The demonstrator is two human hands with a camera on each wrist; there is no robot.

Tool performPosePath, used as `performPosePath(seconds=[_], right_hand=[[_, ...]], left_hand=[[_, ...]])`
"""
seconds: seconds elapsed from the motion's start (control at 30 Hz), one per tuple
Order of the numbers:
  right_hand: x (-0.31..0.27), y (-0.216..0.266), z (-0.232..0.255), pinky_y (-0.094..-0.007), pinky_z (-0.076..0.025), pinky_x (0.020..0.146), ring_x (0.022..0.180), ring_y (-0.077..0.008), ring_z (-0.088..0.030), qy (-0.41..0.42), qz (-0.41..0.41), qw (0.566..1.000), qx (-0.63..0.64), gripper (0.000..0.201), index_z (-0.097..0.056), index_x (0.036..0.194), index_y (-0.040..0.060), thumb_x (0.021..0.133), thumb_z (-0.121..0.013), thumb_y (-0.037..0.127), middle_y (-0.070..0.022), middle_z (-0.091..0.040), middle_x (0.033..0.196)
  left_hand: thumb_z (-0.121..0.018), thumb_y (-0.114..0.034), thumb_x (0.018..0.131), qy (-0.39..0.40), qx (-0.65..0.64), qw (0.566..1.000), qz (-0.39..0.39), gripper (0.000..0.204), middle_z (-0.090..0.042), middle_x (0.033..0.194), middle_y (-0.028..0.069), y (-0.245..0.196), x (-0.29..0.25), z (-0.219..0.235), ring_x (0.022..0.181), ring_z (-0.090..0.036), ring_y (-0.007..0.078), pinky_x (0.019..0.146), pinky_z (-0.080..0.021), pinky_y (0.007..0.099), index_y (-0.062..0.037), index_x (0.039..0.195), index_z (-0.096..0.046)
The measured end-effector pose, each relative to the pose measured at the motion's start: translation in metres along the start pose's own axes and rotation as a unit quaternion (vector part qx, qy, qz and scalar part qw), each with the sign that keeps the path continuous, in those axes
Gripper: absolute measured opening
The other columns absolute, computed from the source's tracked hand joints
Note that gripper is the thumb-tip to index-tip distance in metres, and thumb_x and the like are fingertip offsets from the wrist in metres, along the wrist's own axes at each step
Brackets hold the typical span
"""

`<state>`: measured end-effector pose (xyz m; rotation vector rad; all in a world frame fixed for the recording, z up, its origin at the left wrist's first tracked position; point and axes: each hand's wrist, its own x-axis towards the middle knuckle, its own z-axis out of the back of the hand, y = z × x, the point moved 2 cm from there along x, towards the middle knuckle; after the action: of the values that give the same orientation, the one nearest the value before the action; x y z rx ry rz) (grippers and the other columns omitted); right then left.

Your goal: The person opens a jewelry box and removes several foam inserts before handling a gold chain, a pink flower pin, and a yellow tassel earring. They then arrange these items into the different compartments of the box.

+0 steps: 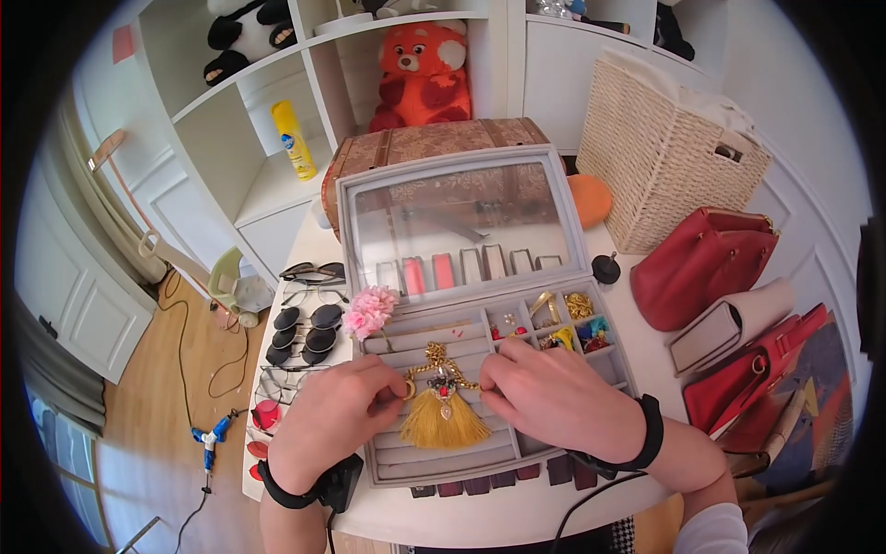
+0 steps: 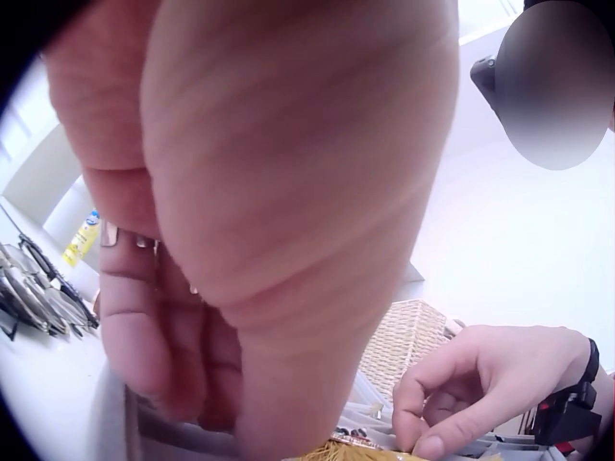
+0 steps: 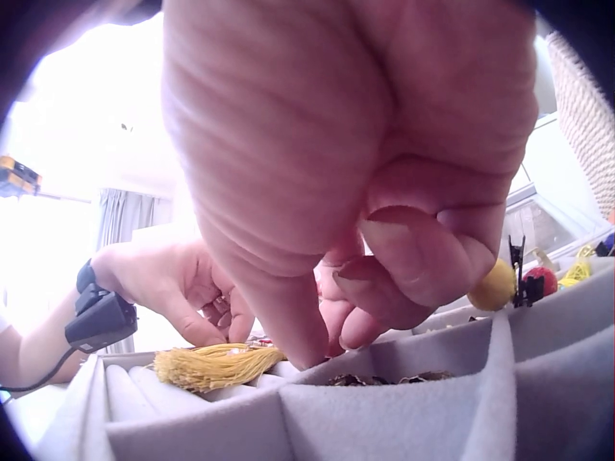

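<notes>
A gold chain necklace with a jewelled pendant and a yellow tassel (image 1: 445,423) lies over the padded rolls of a grey jewelry box (image 1: 438,478). My left hand (image 1: 340,415) pinches the chain at its left side. On the other side, the thumb and fingers of my right hand (image 1: 546,390) pinch the chain's right part. In the right wrist view the tassel (image 3: 213,367) spreads over the rolls between both hands. The left wrist view shows mostly my left palm (image 2: 298,173), which hides its fingertips' hold.
The box's glass-windowed lid (image 1: 568,208) stands raised. Small compartments hold a gold chain (image 1: 579,306) and colourful trinkets. A pink flower (image 1: 371,312) sits at the box's left edge, beside rows of sunglasses (image 1: 321,340). Red handbags (image 1: 706,268) and a wicker basket (image 1: 660,152) stand right.
</notes>
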<state>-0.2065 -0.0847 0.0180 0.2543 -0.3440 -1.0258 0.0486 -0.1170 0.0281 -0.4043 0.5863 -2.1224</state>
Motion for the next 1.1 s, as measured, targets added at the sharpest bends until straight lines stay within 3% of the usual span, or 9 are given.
performPosePath(seconds=[0.13, 0.37, 0.43, 0.57, 0.63, 0.77, 0.83, 1.07, 1.1], right_hand=[[0.000, -0.002, -0.002, -0.0448, -0.060, 0.070, 0.075, -0.0353, -0.073, 0.002, 0.007, 1.000, -0.014, 0.013, -0.068, 0.095, 0.0026, 0.095, -0.072, 0.015, -0.0124, -0.067, 0.093], [0.002, -0.002, -0.001, -0.0438, -0.060, 0.069, 0.075, -0.0336, -0.073, -0.005, 0.002, 1.000, -0.012, 0.012, -0.070, 0.092, 0.0030, 0.094, -0.072, 0.014, -0.0115, -0.069, 0.092], [0.003, -0.002, 0.000, -0.0438, -0.060, 0.069, 0.075, -0.0334, -0.073, -0.009, 0.001, 1.000, -0.007, 0.012, -0.070, 0.092, 0.0032, 0.094, -0.073, 0.014, -0.0115, -0.069, 0.092], [0.003, -0.001, 0.001, -0.0434, -0.059, 0.068, 0.074, -0.0330, -0.073, -0.037, 0.008, 0.999, 0.007, 0.011, -0.070, 0.090, 0.0042, 0.093, -0.074, 0.015, -0.0107, -0.069, 0.090], [0.004, 0.001, 0.002, -0.0432, -0.059, 0.067, 0.074, -0.0326, -0.072, -0.050, 0.001, 0.999, -0.011, 0.011, -0.069, 0.089, 0.0046, 0.092, -0.074, 0.014, -0.0102, -0.068, 0.089], [0.000, 0.001, -0.001, -0.0425, -0.058, 0.065, 0.073, -0.0315, -0.072, -0.048, 0.009, 0.996, -0.069, 0.011, -0.067, 0.087, 0.0056, 0.090, -0.074, 0.013, -0.0092, -0.066, 0.086], [0.001, 0.006, 0.001, -0.0425, -0.058, 0.065, 0.074, -0.0312, -0.073, -0.046, 0.017, 0.997, -0.054, 0.011, -0.067, 0.087, 0.0056, 0.090, -0.074, 0.013, -0.0092, -0.066, 0.086], [0.001, 0.001, -0.002, -0.0424, -0.058, 0.066, 0.075, -0.0299, -0.073, -0.047, 0.028, 0.996, -0.070, 0.011, -0.068, 0.087, 0.0054, 0.090, -0.075, 0.013, -0.0085, -0.067, 0.085], [0.001, 0.001, -0.002, -0.0424, -0.058, 0.066, 0.075, -0.0299, -0.073, -0.047, 0.028, 0.996, -0.070, 0.011, -0.068, 0.087, 0.0054, 0.090, -0.075, 0.013, -0.0085, -0.067, 0.085]], left_hand=[[-0.078, -0.002, 0.088, -0.041, 0.026, 0.999, -0.007, 0.012, -0.068, 0.090, 0.0071, 0.001, 0.002, -0.001, 0.076, -0.071, 0.0212, 0.071, -0.058, 0.0331, -0.0044, 0.099, -0.074], [-0.077, -0.001, 0.089, 0.000, 0.026, 1.000, -0.015, 0.013, -0.067, 0.089, 0.0067, 0.002, 0.001, -0.001, 0.076, -0.071, 0.0205, 0.071, -0.057, 0.0331, -0.0042, 0.101, -0.073], [-0.074, -0.004, 0.087, 0.008, -0.005, 1.000, -0.008, 0.013, -0.069, 0.093, 0.0090, 0.001, 0.001, 0.000, 0.081, -0.072, 0.0282, 0.074, -0.057, 0.0395, -0.0050, 0.100, -0.072], [-0.075, -0.003, 0.086, 0.010, -0.013, 1.000, -0.009, 0.014, -0.068, 0.093, 0.0090, 0.004, 0.001, 0.000, 0.082, -0.072, 0.0280, 0.075, -0.058, 0.0395, -0.0052, 0.100, -0.072], [-0.077, -0.003, 0.088, 0.040, -0.018, 0.999, -0.024, 0.014, -0.065, 0.093, 0.0086, 0.006, 0.001, 0.001, 0.079, -0.071, 0.0208, 0.072, -0.058, 0.0335, -0.0026, 0.101, -0.072], [-0.077, -0.005, 0.087, 0.053, -0.021, 0.998, -0.038, 0.014, -0.065, 0.094, 0.0092, 0.003, 0.000, 0.004, 0.080, -0.070, 0.0215, 0.073, -0.058, 0.0339, -0.0028, 0.099, -0.072], [-0.073, -0.008, 0.087, 0.060, -0.027, 0.998, -0.012, 0.014, -0.066, 0.097, 0.0108, 0.000, 0.000, 0.004, 0.086, -0.072, 0.0285, 0.076, -0.058, 0.0397, -0.0055, 0.101, -0.069], [-0.070, -0.009, 0.089, 0.043, -0.027, 0.999, -0.011, 0.017, -0.064, 0.099, 0.0108, 0.002, 0.001, 0.001, 0.089, -0.072, 0.0290, 0.078, -0.058, 0.0410, -0.0061, 0.106, -0.068], [-0.070, -0.008, 0.090, 0.038, -0.015, 0.999, -0.029, 0.018, -0.064, 0.098, 0.0109, 0.004, 0.001, 0.001, 0.085, -0.071, 0.0258, 0.075, -0.057, 0.0381, -0.0041, 0.107, -0.069]])
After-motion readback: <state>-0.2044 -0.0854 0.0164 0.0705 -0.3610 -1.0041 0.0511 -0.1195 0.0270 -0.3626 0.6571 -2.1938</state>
